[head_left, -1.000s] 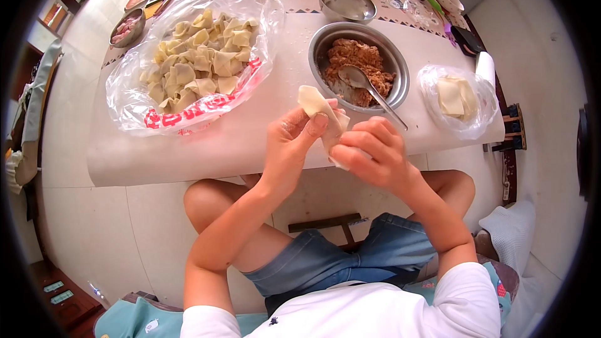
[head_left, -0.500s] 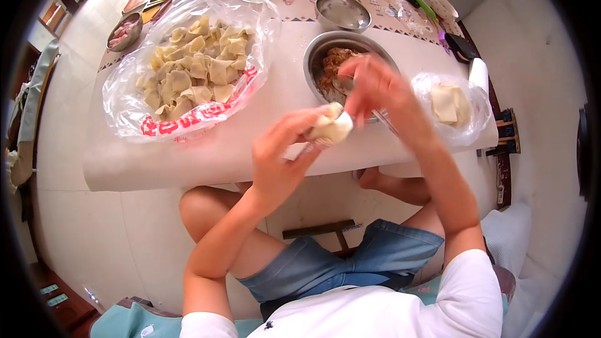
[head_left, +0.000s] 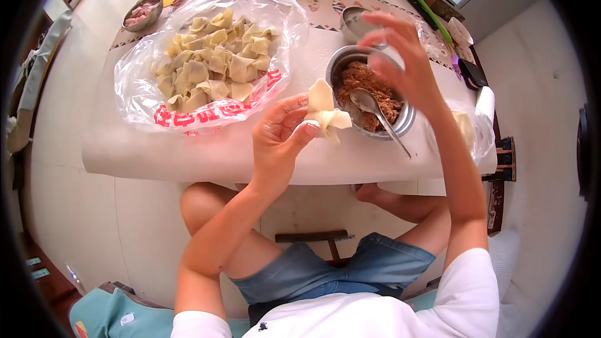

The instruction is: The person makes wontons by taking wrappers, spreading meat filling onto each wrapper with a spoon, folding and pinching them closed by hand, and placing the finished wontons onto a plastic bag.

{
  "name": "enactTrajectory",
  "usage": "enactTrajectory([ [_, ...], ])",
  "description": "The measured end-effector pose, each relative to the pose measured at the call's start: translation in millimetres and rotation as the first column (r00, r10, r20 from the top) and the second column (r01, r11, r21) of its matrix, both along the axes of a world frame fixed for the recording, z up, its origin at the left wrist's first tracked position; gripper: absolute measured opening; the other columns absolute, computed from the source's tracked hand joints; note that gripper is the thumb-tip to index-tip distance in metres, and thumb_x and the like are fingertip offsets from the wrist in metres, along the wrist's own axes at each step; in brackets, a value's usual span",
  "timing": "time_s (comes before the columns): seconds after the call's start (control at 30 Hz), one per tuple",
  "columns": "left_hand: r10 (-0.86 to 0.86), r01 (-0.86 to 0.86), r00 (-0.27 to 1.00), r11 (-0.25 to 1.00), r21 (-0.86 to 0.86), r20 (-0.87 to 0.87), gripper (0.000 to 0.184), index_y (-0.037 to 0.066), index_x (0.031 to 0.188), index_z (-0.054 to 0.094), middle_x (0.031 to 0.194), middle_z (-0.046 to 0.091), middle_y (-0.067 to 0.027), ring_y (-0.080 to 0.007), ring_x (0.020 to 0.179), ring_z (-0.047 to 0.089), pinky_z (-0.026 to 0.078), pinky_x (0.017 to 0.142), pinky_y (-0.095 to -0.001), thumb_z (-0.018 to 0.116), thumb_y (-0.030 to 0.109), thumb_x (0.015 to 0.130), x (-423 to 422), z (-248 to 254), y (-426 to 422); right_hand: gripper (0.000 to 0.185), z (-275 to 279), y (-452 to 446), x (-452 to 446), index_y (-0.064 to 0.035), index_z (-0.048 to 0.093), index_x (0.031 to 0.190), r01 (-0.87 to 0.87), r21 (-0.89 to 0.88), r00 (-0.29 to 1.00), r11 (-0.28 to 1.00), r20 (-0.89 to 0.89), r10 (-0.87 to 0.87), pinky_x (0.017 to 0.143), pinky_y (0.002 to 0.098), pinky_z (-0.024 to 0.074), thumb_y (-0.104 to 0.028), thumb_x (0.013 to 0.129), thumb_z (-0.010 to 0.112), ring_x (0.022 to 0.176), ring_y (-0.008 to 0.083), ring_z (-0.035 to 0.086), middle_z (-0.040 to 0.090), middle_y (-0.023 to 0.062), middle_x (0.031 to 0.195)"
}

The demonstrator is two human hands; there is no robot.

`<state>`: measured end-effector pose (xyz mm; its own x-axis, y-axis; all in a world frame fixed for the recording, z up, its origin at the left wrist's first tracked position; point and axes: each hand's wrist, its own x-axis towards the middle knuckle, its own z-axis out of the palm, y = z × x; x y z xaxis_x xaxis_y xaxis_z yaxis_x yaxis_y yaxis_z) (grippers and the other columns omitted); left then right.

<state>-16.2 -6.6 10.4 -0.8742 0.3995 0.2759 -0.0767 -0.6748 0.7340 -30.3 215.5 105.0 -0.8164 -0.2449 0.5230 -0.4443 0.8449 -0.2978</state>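
Observation:
A pale folded dumpling (head_left: 327, 114) is pinched between the thumb and fingers of my left hand (head_left: 285, 134), over the table's front part. My right hand (head_left: 400, 56) is raised above the steel bowl of brown minced filling (head_left: 363, 81), its fingers apart, slightly blurred and holding nothing. A metal spoon (head_left: 382, 117) rests in that bowl with its handle over the rim. Behind, a smaller metal bowl (head_left: 354, 26) is partly hidden by my right hand. On the left, many folded dumplings (head_left: 216, 56) lie in a clear plastic bag (head_left: 134, 91) with red print.
Wrappers in a plastic bag (head_left: 464, 126) lie at the right, partly behind my right forearm. A small bowl of pink meat (head_left: 143, 14) stands back left. A green stalk (head_left: 432, 12), a black object (head_left: 472, 74) and a white roll (head_left: 485, 101) line the right side.
My right hand has left the dumpling, swung up over the filling bowl and spread its fingers. The dumpling in my left hand now shows crossed, folded ends. The view has shifted slightly.

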Motion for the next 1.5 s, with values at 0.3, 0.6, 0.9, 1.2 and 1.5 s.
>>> enactTrajectory([
  [0.3,-0.014,0.009,0.996,0.999,-0.050,-0.093,0.033,-0.003,0.115,0.052,0.108,0.061,-0.0129,-0.0171,0.100,0.058,0.049,0.083,-0.0281,0.060,-0.002,0.083,10.6,7.7,-0.4,0.021,-9.9,-59.9,56.0,-0.0079,0.062,0.076,-0.169,-0.041,0.973,0.985,-0.164,0.161,0.086,0.0366,0.0416,-0.008,0.058,0.073,0.105,0.0261,0.049,0.058,0.0028,0.111],
  [0.6,0.027,-0.116,0.893,0.978,-0.173,-0.448,0.031,0.000,0.112,0.051,0.109,0.060,-0.0142,-0.0184,0.100,0.059,0.049,0.082,-0.0300,0.060,-0.003,0.083,5.8,2.5,-2.9,0.018,4.6,-71.6,61.3,-0.0084,0.063,0.076,0.043,-0.106,0.993,0.993,-0.106,-0.054,0.083,0.0369,0.0422,-0.008,0.059,0.071,0.097,0.0259,0.050,0.058,0.0019,0.104],
  [0.9,-0.326,0.325,0.946,0.944,0.058,-0.006,0.043,0.004,0.123,0.034,0.107,0.058,-0.0130,-0.0173,0.101,0.056,0.045,0.087,-0.0314,0.057,0.017,0.089,16.2,8.1,3.8,0.020,28.2,-74.8,48.5,-0.0069,0.065,0.079,-0.198,0.071,0.935,0.978,-0.287,0.210,0.052,0.0311,0.0456,-0.005,0.060,0.071,0.058,0.0218,0.054,0.058,0.0039,0.065],
  [1.2,-0.434,0.414,0.899,0.885,-0.215,-0.055,0.045,0.006,0.121,0.042,0.104,0.060,-0.0135,-0.0175,0.093,0.057,0.045,0.082,-0.0312,0.046,0.041,0.093,17.9,-7.0,12.8,0.016,32.5,-134.1,-78.9,-0.0075,0.064,0.094,-0.038,-0.058,0.997,0.998,-0.076,0.034,0.057,0.0355,0.0474,-0.016,0.081,0.061,0.062,0.0297,0.060,0.061,0.0144,0.069],
  [1.5,-0.416,0.398,0.908,0.893,-0.212,-0.045,0.044,0.003,0.119,0.043,0.099,0.061,-0.0151,-0.0188,0.088,0.059,0.046,0.079,-0.0311,0.043,0.038,0.093,26.3,-2.7,5.0,0.012,25.7,16.3,70.0,-0.0024,0.066,0.089,0.415,-0.086,0.910,0.906,0.060,-0.411,0.061,0.0305,0.0502,-0.011,0.081,0.062,0.067,0.0181,0.064,0.067,0.0106,0.080],
])
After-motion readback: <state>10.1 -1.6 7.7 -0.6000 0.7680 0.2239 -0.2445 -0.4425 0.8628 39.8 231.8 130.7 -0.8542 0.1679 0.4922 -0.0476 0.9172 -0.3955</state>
